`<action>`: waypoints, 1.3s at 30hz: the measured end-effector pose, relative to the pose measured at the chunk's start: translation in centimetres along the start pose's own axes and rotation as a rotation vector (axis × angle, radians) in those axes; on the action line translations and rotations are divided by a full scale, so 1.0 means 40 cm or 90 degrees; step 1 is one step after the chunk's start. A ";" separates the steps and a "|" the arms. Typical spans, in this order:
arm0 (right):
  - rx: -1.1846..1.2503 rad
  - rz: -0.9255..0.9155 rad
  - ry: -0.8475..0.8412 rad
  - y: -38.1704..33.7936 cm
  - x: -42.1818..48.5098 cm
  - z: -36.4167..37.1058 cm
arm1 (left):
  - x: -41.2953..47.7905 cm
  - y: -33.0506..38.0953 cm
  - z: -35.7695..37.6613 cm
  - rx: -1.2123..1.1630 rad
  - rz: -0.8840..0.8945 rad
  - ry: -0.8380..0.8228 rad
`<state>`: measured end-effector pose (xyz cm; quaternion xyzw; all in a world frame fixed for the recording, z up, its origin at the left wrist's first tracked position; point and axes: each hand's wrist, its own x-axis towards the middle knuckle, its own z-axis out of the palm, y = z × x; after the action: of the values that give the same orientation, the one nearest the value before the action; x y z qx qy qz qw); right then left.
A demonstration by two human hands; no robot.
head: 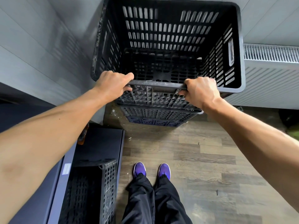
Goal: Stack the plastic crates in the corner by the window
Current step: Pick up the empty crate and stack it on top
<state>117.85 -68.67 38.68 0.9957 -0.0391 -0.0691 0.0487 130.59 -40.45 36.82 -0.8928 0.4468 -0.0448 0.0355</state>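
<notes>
Both hands close over the near rim of the top black slotted crate [168, 46]: the left hand [111, 84] and right hand [200, 91] sit either side of the handle slot, likely to square it on the stack. It rests on further crates [160, 113] on the wood-look floor [202, 159], tucked into the corner between the grey wall [40, 46] and a white radiator [270, 62]. Another crate [95, 191] waits lower left. No writing is legible; a pale label [66, 168] nearby is unreadable.

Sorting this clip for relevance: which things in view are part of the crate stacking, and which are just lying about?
Part of the job: top crate, held at its near rim by left hand and right hand; crates beneath; spare crate.
Just there: radiator, dark cabinet.
</notes>
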 end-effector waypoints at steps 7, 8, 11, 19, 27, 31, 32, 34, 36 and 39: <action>0.006 -0.016 0.005 0.030 0.022 0.012 | 0.031 0.000 0.007 -0.019 -0.014 -0.051; 0.010 -0.016 0.008 0.034 0.024 0.010 | 0.035 -0.002 0.002 -0.028 -0.017 -0.059; 0.020 -0.024 0.004 0.043 0.021 0.010 | 0.038 0.000 -0.004 -0.043 -0.022 -0.064; 0.055 -0.039 -0.038 0.036 0.012 0.002 | 0.023 -0.011 -0.008 -0.044 -0.020 -0.052; 0.066 -0.055 -0.039 0.034 0.007 0.012 | -0.001 -0.010 0.003 -0.042 -0.039 -0.044; 0.057 -0.058 -0.042 0.048 0.005 0.011 | -0.007 0.011 0.003 -0.038 -0.054 -0.042; 0.057 -0.059 -0.042 0.051 0.005 0.013 | -0.006 0.013 0.004 -0.037 -0.055 -0.042; 0.058 -0.062 -0.039 0.055 0.004 0.017 | -0.004 0.013 0.004 -0.029 -0.048 -0.041; 0.054 -0.064 -0.026 0.060 0.004 0.018 | 0.001 0.010 0.004 -0.024 -0.041 -0.050; 0.047 -0.063 -0.013 0.068 0.004 0.014 | 0.018 0.013 -0.006 -0.040 -0.033 -0.056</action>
<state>117.72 -71.42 38.40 0.9967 0.0072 -0.0801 0.0082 130.59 -41.33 37.04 -0.9059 0.4226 0.0078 0.0260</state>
